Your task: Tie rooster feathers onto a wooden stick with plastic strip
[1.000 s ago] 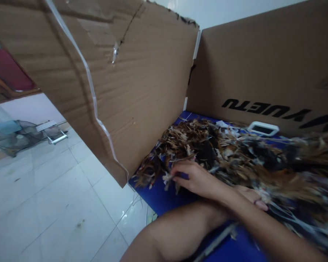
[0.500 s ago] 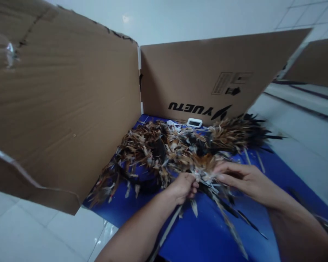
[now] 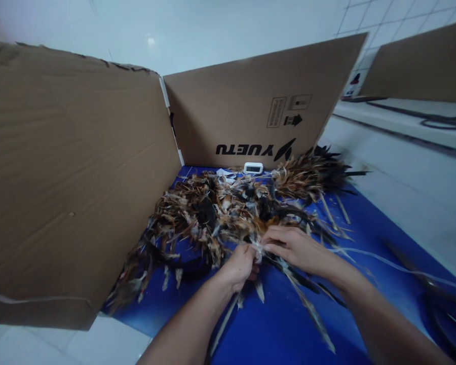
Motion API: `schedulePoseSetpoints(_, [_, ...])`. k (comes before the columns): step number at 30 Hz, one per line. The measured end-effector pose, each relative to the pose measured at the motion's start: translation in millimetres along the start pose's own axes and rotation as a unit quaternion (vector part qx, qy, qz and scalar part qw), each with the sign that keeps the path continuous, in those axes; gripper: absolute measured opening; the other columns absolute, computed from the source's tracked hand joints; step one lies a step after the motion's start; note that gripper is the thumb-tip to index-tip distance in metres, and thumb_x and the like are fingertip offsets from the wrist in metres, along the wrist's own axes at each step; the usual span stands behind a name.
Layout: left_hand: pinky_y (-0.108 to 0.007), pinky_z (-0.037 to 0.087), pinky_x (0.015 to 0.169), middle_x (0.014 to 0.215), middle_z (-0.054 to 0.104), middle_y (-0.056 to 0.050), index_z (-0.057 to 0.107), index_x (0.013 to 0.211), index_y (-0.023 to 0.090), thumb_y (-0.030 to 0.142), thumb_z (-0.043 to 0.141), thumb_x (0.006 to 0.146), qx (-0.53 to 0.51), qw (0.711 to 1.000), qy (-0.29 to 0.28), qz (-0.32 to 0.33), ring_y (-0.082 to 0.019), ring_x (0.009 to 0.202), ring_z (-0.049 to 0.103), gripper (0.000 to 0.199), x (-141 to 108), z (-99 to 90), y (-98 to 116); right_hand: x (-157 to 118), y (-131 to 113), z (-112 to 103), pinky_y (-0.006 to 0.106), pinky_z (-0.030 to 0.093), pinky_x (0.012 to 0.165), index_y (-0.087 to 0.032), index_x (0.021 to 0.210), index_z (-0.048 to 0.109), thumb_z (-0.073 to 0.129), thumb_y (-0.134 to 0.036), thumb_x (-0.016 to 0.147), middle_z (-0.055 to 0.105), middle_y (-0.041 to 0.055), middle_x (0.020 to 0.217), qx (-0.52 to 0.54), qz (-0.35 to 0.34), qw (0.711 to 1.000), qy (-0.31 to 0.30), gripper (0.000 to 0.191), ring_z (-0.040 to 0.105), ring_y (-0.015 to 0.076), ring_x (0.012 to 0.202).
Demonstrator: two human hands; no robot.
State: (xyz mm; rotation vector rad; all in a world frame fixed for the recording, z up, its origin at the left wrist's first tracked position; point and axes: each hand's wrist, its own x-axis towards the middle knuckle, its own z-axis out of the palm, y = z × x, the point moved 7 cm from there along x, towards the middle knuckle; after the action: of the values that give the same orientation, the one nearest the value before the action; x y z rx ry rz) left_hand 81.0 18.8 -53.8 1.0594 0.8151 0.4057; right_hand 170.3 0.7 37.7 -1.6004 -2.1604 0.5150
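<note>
My left hand (image 3: 245, 264) is closed in a fist, with pale, fluffy feather ends at its thumb and forefinger. A thin light stick (image 3: 225, 324) runs down from below this fist; whether the hand grips it, I cannot tell. Right beside it, my right hand (image 3: 294, 248) pinches the same whitish feathers (image 3: 257, 244), its fingertips almost touching the left thumb. Long dark and grey feathers (image 3: 307, 304) trail below the hands on the blue surface. Behind them spreads a big heap of brown and black feathers (image 3: 192, 203).
Cardboard panels stand at the left (image 3: 79, 177) and back (image 3: 228, 116) of the blue tabletop (image 3: 273, 329). A small white digital display (image 3: 253, 168) sits by the back panel. Dark-handled scissors (image 3: 437, 299) and a pale strand (image 3: 387, 258) lie right. A feather bundle (image 3: 307, 175) rests at back right.
The camera view has shifted, so the scene sits farther left and the scissors show. My right hand has moved in closer to the left, its fingers now pinched together at the feather ends.
</note>
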Motion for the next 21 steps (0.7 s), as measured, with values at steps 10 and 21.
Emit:
schedulePoseSetpoints(10, [-0.016,0.012,0.04,0.055,0.032,0.007,0.04,0.071,0.018,0.032,0.043,0.074,0.01,1.0,0.002,-0.003,-0.002,0.039,0.021,0.014,2.2,0.5,-3.8,2.5,1.9,4.2,0.025,0.039,0.068,-0.019,0.078,0.062,0.049,-0.025,0.084,0.061,0.0026,0.08,-0.03,0.02,0.999,0.018,0.015,0.055,0.0151,0.074])
schedulePoseSetpoints(21, [-0.017,0.011,0.039,0.056,0.032,0.007,0.039,0.07,0.018,0.036,0.044,0.073,0.001,1.0,0.009,-0.002,-0.003,0.039,0.021,0.018,-0.2,1.3,-2.8,2.7,8.7,6.2,0.024,0.038,0.064,-0.019,0.073,0.061,0.051,-0.026,0.08,0.064,0.0023,0.075,-0.016,0.052,0.998,0.044,0.014,0.056,0.0154,0.07])
